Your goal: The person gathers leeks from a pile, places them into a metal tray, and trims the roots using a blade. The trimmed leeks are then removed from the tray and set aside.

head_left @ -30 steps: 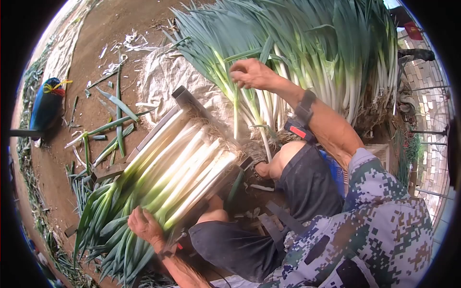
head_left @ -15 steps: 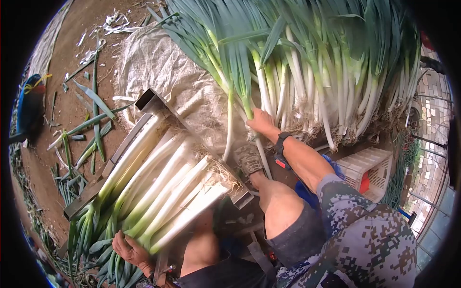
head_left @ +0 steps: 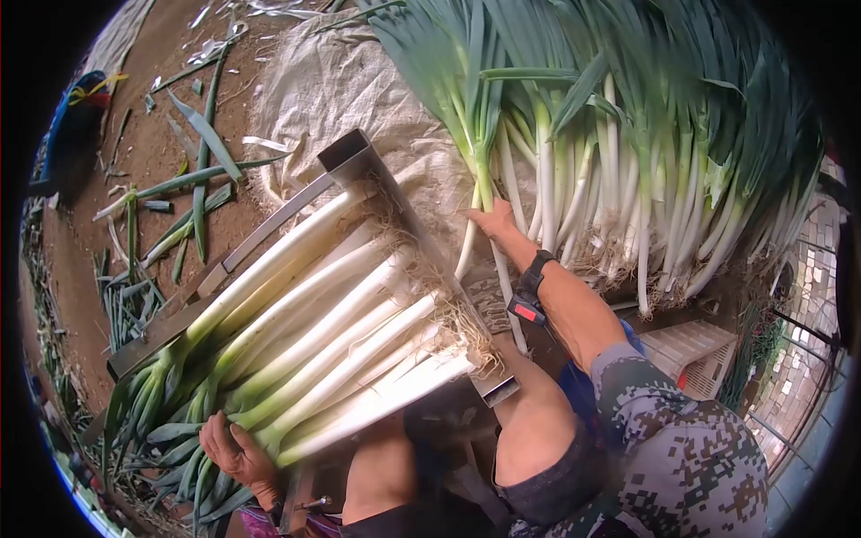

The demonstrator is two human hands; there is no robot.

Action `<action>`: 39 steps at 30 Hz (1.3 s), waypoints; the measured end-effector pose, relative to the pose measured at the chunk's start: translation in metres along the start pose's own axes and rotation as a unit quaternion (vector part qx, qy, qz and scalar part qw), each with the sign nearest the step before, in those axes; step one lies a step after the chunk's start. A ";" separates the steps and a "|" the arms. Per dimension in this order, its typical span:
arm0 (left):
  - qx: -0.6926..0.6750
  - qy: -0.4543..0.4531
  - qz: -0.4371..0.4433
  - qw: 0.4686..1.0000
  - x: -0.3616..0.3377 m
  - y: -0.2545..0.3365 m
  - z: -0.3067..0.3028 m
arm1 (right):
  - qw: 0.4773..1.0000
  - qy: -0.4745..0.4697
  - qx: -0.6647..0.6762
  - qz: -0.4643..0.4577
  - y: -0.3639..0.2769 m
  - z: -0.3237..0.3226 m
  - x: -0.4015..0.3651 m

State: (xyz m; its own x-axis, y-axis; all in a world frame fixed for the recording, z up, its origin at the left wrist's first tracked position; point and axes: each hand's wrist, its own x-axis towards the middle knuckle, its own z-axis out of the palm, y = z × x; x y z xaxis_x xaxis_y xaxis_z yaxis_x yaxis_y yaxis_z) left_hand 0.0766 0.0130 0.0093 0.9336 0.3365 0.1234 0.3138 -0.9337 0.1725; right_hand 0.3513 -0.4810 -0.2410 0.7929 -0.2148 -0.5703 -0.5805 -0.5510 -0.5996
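My right hand (head_left: 497,224) is closed around a leek (head_left: 506,280) at the front left of a big pile, its white stalk hanging below my fist and its green leaves running up into the pile. Lower left, a bundle of leeks (head_left: 332,300) lies in an angled metal frame (head_left: 399,193), roots against the upper right bar. My left hand (head_left: 239,453) holds the near side of this bundle where white turns green, its fingers curled over the stalks. Some fingertips are hidden among the leaves.
The leek pile (head_left: 664,152) fills the upper right, partly on a pale woven sheet (head_left: 314,85). Cut leaves (head_left: 208,134) litter the dirt floor at left. A white plastic crate (head_left: 686,350) stands beyond my right arm. My bare knees are just below the frame.
The view has shifted, so frame and pile appear farther right. My right hand keeps its grip on the leek, and my left hand stays on the bundle.
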 end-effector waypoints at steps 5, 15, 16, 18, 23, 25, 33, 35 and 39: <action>0.002 0.031 0.003 1.000 0.007 0.014 -0.002 | 0.962 -0.131 0.240 -0.006 -0.026 -0.064 -0.021; -0.023 0.106 0.018 0.994 0.010 0.015 0.003 | 0.751 -0.381 0.537 0.045 -0.132 -0.173 -0.082; -0.024 0.115 0.024 0.993 0.010 0.015 0.003 | 0.744 -0.393 0.540 0.034 -0.135 -0.175 -0.082; -0.034 0.131 0.029 0.990 0.011 0.016 0.002 | 0.673 -0.447 0.590 0.012 -0.166 -0.170 -0.121; -0.062 0.125 0.004 0.990 0.008 0.016 0.000 | 0.631 -0.472 0.615 -0.041 -0.254 -0.183 -0.211; -0.073 0.143 0.001 0.987 0.008 0.015 0.004 | 0.662 -0.449 0.585 -0.137 -0.292 -0.184 -0.248; -0.114 0.171 -0.005 0.979 0.007 0.013 0.003 | 0.764 -0.329 0.201 -0.517 -0.422 -0.111 -0.364; -0.116 0.168 -0.008 0.979 0.006 0.014 0.002 | 0.767 -0.274 0.102 -0.571 -0.430 -0.077 -0.369; -0.109 0.162 -0.010 0.981 0.007 0.015 0.000 | 0.713 -0.253 -0.068 -0.650 -0.413 0.025 -0.394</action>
State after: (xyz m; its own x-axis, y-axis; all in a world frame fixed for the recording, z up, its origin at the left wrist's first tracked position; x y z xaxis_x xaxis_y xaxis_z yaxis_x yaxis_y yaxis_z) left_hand 0.0880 0.0014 0.0123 0.8129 0.4086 0.4150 0.2539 -0.8900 0.3788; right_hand 0.2733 -0.1484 0.2171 0.4558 0.8486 0.2686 0.6354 -0.0989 -0.7658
